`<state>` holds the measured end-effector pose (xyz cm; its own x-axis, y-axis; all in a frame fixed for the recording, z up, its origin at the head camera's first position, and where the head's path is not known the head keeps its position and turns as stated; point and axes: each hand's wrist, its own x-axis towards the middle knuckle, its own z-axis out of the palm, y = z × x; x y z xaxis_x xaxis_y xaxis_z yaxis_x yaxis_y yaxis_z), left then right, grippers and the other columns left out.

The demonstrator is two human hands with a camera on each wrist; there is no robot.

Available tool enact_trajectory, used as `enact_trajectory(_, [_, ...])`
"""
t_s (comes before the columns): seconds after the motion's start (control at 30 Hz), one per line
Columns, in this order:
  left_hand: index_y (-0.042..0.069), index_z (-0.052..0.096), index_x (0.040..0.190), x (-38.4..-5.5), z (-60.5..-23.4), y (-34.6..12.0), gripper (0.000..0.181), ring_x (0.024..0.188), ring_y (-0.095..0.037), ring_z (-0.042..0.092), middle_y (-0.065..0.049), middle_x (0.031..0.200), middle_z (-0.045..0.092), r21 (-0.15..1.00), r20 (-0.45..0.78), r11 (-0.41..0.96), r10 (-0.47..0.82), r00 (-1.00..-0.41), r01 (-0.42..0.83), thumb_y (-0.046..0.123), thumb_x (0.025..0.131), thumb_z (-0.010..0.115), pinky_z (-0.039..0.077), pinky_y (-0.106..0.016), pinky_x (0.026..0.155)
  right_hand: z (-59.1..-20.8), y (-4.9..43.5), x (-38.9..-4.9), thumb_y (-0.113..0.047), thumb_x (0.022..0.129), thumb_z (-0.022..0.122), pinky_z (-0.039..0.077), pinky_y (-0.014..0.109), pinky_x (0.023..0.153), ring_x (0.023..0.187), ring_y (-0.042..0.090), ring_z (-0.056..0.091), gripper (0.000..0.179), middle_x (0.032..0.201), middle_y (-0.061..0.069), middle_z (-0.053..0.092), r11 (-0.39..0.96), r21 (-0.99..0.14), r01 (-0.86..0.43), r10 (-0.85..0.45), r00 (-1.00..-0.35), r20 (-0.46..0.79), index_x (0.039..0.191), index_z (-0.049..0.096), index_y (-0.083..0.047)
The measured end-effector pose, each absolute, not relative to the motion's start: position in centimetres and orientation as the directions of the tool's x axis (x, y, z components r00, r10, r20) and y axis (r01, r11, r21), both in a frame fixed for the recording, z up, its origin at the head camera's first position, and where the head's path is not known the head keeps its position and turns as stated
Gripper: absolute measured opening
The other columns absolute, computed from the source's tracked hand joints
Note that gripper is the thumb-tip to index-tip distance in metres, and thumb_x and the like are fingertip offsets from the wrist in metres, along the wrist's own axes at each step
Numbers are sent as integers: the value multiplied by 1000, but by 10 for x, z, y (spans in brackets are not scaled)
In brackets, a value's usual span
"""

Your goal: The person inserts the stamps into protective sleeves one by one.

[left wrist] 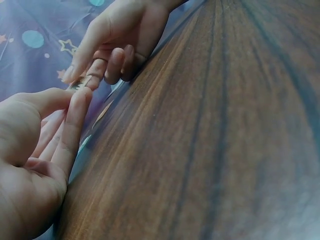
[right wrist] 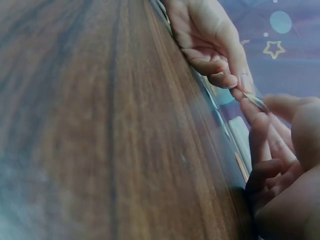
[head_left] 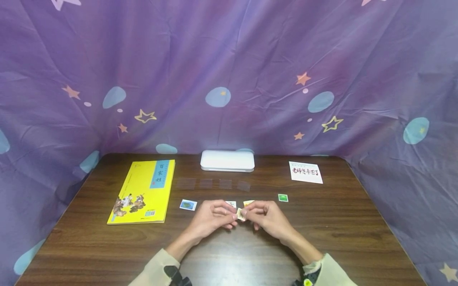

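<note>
A small pale stamp with dark marks is held above the table between both hands. My left hand pinches one edge between thumb and fingers. At the opposite edge, the thumb and fingers of my right hand pinch it too. In the right wrist view the stamp appears nearly edge-on. Just behind the hands lie a white stamp and a yellow one, both partly hidden. A blue stamp is left of the hands, and a green stamp lies to the right.
Several clear plastic pieces form a row beyond the stamps. Behind them sits a white case. A yellow book lies at the left, a white card with writing at the right. A purple curtain hangs behind the table.
</note>
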<state>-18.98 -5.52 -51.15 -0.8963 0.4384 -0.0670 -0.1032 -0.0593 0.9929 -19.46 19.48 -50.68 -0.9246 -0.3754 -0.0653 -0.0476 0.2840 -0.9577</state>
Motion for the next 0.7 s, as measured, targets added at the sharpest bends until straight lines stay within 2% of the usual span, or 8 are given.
enact_trajectory(0.17, [-6, 75, 119, -190, -512, -55, 28, 87, -25, 83, -29, 110, 80, 992, -73, -55, 449, -890, -109, 7, 96, 82, 73, -38, 80, -507, 194, -194, -32, 100, 80, 52, 19, 48, 55, 9, 60, 21, 85, 14, 80, 303, -949, -83, -364, -931, -35, 106, 80, -12])
enact_trajectory(0.47, [-6, 74, 119, -191, -514, -54, 30, 88, -29, 84, -26, 110, 81, 993, -77, -43, 433, -898, -106, 19, 103, 77, 74, -41, 77, -510, 194, -193, -29, 101, 80, 54, 22, 47, 54, 8, 59, 16, 82, 17, 79, 263, -957, -123, -365, -931, 20, 106, 81, -14])
enact_trajectory(0.7, [-3, 75, 114, -191, -513, -54, 26, 87, -29, 84, -23, 107, 82, 994, -83, -26, 428, -900, -104, 20, 104, 75, 74, -41, 77, -509, 194, -194, -31, 100, 81, 51, 20, 47, 52, 10, 60, 16, 81, 13, 80, 282, -951, -130, -353, -935, 23, 104, 82, -16])
